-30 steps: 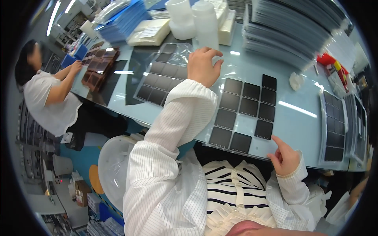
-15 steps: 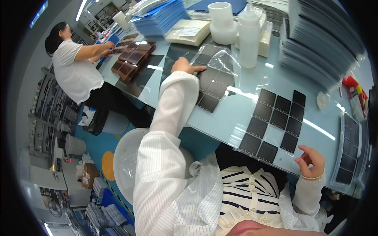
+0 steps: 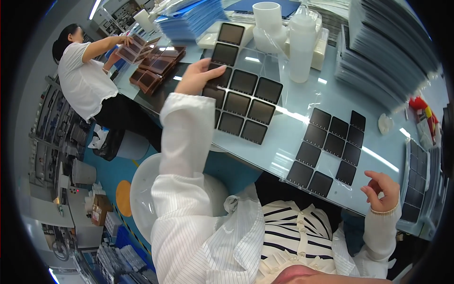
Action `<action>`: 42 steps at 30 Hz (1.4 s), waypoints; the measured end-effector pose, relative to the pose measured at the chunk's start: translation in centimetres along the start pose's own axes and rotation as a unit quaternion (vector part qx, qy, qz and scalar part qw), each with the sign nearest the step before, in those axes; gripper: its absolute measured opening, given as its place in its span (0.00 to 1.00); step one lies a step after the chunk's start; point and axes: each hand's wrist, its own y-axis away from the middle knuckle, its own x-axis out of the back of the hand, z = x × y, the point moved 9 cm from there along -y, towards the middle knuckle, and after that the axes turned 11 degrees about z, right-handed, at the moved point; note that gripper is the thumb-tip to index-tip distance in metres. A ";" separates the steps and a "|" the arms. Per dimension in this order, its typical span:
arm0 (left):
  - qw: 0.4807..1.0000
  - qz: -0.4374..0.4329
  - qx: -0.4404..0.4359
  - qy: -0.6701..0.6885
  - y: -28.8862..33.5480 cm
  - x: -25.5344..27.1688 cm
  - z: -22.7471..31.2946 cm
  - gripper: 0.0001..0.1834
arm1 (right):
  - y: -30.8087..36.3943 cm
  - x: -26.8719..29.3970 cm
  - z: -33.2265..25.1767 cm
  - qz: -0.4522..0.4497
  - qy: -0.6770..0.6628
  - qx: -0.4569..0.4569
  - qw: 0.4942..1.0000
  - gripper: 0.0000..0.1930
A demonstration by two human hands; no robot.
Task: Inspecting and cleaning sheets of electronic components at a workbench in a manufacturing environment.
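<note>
My left hand (image 3: 197,75) grips the left edge of a clear plastic sheet of dark square tiles (image 3: 243,97) and holds it tilted up off the pale blue table (image 3: 293,113). My right hand (image 3: 382,190) hovers at the table's near edge with its fingers loosely curled and nothing in it. It is just right of a second sheet of dark square tiles (image 3: 331,146) that lies flat on the table.
A white bottle (image 3: 301,45) and a white cup (image 3: 267,19) stand at the back. Stacks of grey trays (image 3: 388,52) fill the back right, blue sheets (image 3: 191,19) the back left. Another person (image 3: 90,80) handles brown tiles (image 3: 156,66) at the left. A tile tray (image 3: 418,180) sits far right.
My left hand has taken the left sheet of tiles by its edge and lifted it off the table. My right hand has come up slightly at the near edge.
</note>
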 end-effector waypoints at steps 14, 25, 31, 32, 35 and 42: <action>0.946 -0.300 -0.083 -0.096 18.8 -8.6 9.5 0.33 | -10.7 -3.8 -15.4 0.065 -0.205 0.215 0.953 0.33; 0.887 -0.407 -0.108 -0.191 20.8 -10.4 8.1 0.33 | -7.8 -11.9 -12.7 -0.295 -0.371 -0.020 0.880 0.32; 0.879 -0.448 -0.051 -0.154 20.1 -12.2 6.3 0.29 | -5.7 -13.3 -10.4 -0.381 -0.469 -0.236 0.761 0.28; 0.876 -0.460 -0.051 -0.134 20.2 -12.8 6.4 0.28 | -5.4 -13.4 -10.1 -0.385 -0.472 -0.255 0.751 0.27; 0.855 -0.495 -0.065 -0.137 19.8 -13.3 6.7 0.27 | -4.9 -12.8 -10.4 -0.377 -0.498 -0.263 0.735 0.25; 0.825 -0.531 -0.097 -0.167 20.6 -14.1 6.8 0.21 | -4.3 -11.9 -9.8 -0.341 -0.557 -0.222 0.724 0.29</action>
